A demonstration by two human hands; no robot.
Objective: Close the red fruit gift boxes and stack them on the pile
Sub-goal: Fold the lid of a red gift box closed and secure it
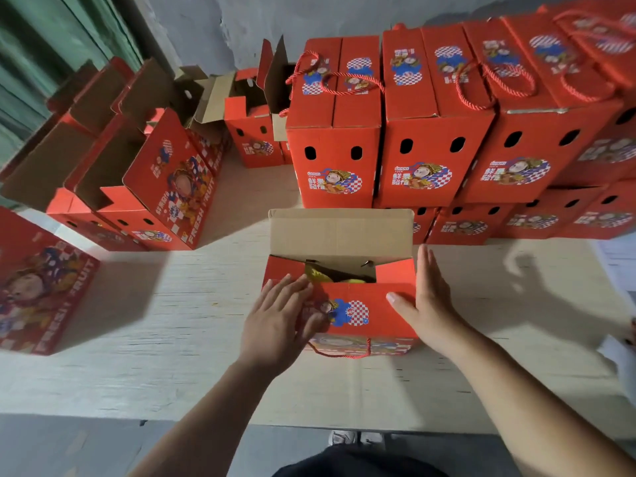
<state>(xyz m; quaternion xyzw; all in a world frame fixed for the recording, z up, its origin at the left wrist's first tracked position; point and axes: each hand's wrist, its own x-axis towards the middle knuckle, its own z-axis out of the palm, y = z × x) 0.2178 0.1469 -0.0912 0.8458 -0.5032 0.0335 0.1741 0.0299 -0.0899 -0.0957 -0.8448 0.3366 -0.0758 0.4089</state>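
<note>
Both hands, left [280, 320] and right [425, 301], lie flat-fingered on a half-shut box [358, 308] showing yellow fruit [318, 274], on a pale table [172, 304] before the pile [437, 132].

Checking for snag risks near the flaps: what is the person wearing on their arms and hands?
Nothing that shows. Both forearms are bare up to the frame edge: no sleeves, gloves, watch or rings visible on the left hand or the right hand. The fingers are bare, with short nails.
</note>
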